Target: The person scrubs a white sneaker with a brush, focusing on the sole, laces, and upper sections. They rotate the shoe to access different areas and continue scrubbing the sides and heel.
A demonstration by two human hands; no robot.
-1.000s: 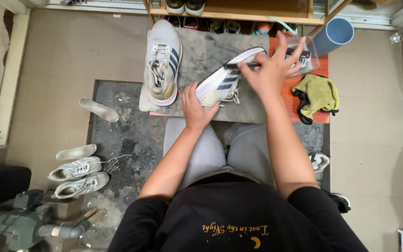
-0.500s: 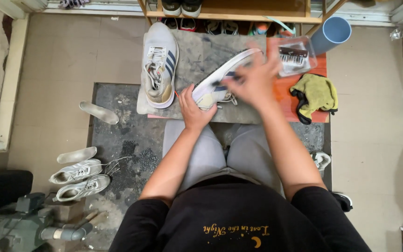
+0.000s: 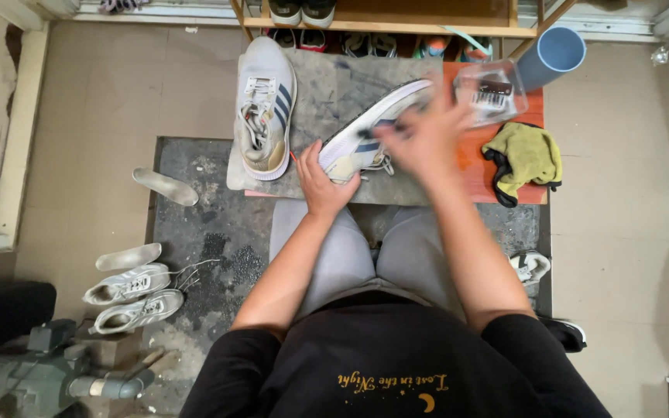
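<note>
Left hand [image 3: 323, 186] clamps tilted white sneaker [image 3: 369, 131] heel on desk [image 3: 334, 85]; right hand [image 3: 427, 139] blurred over its upper, grip unclear. Looks like cleaning step; needs steady hold.

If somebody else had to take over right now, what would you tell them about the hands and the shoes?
Left hand: grips the heel end of the white sneaker, which lies tilted on the grey mat.
Right hand: blurred over the sneaker's middle; whether it holds anything cannot be told.
Second sneaker lies on the mat's left side. Clear box with a brush and yellow cloth sit on the orange surface, right.
Done or left: cannot be told.
</note>
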